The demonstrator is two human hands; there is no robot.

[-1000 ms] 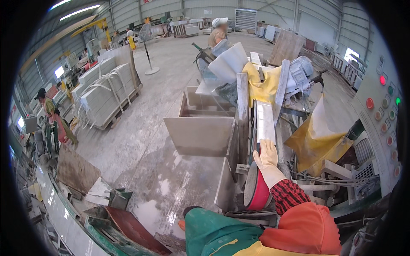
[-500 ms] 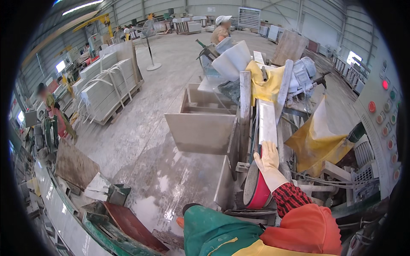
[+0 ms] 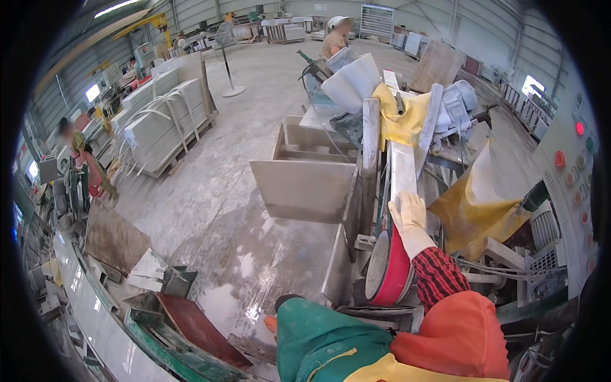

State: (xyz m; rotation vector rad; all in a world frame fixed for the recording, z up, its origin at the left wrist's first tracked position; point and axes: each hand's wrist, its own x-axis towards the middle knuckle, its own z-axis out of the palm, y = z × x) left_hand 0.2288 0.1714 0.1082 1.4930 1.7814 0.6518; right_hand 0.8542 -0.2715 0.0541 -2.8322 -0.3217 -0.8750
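One pale strip [image 3: 402,169] under a right hand [image 3: 410,215] in a cream glove, fingers extended.
The strip lies at 12 o'clock from the hand, reaching toward a yellow cover [image 3: 400,118]; a red belt [image 3: 392,280] curves away near 6 o'clock. Probably stone, it should be stiff, fairly heavy, brittle at its corners and perhaps slippery; its two long edges seem the best hold. The right hand rests flat, not gripping; the left hand is out of sight, its state unknown.

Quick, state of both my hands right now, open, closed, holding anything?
Left hand: not in view, so its state can't be told.
Right hand: gloved, open, resting on the long pale strip.
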